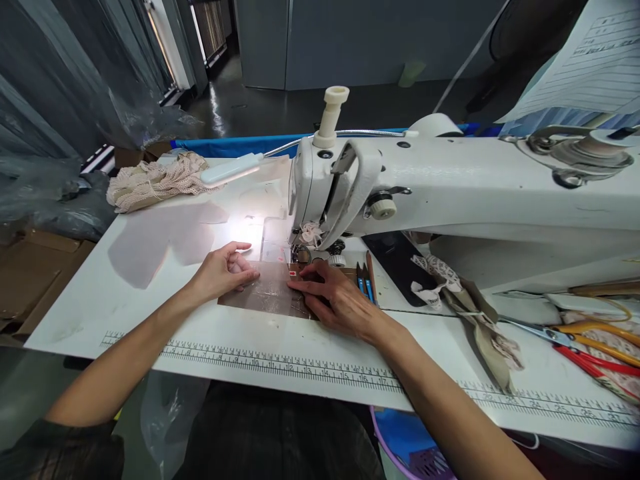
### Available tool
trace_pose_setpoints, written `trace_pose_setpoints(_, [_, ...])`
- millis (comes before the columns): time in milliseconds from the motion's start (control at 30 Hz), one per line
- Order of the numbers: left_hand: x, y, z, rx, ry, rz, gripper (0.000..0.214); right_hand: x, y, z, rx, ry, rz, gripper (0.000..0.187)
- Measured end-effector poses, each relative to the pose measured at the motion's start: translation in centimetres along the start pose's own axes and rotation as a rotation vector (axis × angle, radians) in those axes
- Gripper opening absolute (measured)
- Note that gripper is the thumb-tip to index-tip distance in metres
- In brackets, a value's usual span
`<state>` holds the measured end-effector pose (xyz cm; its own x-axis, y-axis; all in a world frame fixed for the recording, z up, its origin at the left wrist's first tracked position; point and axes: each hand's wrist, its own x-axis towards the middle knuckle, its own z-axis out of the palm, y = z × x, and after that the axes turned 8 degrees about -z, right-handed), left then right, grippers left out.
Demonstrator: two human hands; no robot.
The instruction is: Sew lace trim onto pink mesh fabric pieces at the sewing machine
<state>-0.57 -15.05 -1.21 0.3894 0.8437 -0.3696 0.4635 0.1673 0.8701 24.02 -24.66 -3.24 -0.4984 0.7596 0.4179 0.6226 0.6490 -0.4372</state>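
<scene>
A thin, see-through piece of sheer fabric (273, 293) lies over the brown bed plate of a white sewing machine (425, 180), below its needle area (294, 253). My left hand (220, 272) is at the fabric's left side, its lower fingers curled in with the thumb over them and the index finger raised. Across from it, my right hand (340, 300) has bent fingers on the fabric just in front of the presser foot, the index fingertip beside a small red-and-white mark (293, 273). The fingers partly hide the fabric's right edge.
Blue-handled thread snips (365, 283) lie right of the needle. Sheer cut pieces (150, 243) and a lace bundle (160, 180) lie to the left. Scraps (470, 320) and orange-handled scissors (590, 333) are on the right. A printed ruler (300, 370) follows the front edge.
</scene>
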Motion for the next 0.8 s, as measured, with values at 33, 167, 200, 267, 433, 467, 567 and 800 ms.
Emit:
trace_pose_setpoints(33, [0.0,0.1,0.0,-0.001,0.002,-0.003,0.059,-0.1,-0.2,-0.1,0.002,-0.015,-0.001,0.036])
trace_pose_setpoints(167, [0.0,0.1,0.1,0.004,0.003,-0.009,0.06,-0.3,-0.9,-0.5,-0.022,-0.097,-0.002,0.035])
trace_pose_setpoints(200, [0.1,0.1,0.0,0.006,0.0,-0.011,0.06,-0.3,-1.0,-0.5,-0.035,-0.106,-0.004,0.035])
trace_pose_setpoints(267, [0.0,-0.1,-0.1,0.02,-0.014,-0.009,0.063,-0.4,-1.1,-0.4,-0.055,-0.108,-0.009,0.035])
trace_pose_setpoints(433, [-0.7,0.4,0.0,0.403,0.333,0.289,0.044,-0.4,-0.9,-0.1,-0.086,-0.095,-0.015,0.035])
trace_pose_setpoints(467, [-0.9,0.7,0.1,0.531,0.409,0.373,0.037,-0.4,-0.9,-0.1,-0.09,-0.093,-0.016,0.035])
trace_pose_setpoints(567, [-0.8,1.6,1.0,0.816,0.302,0.584,0.025,-0.4,-0.9,0.0,-0.096,-0.088,-0.016,0.036])
trace_pose_setpoints(800, [1.6,2.1,2.9,1.058,-0.136,0.844,0.034,-0.6,-0.9,0.2,-0.106,-0.075,-0.021,0.036])
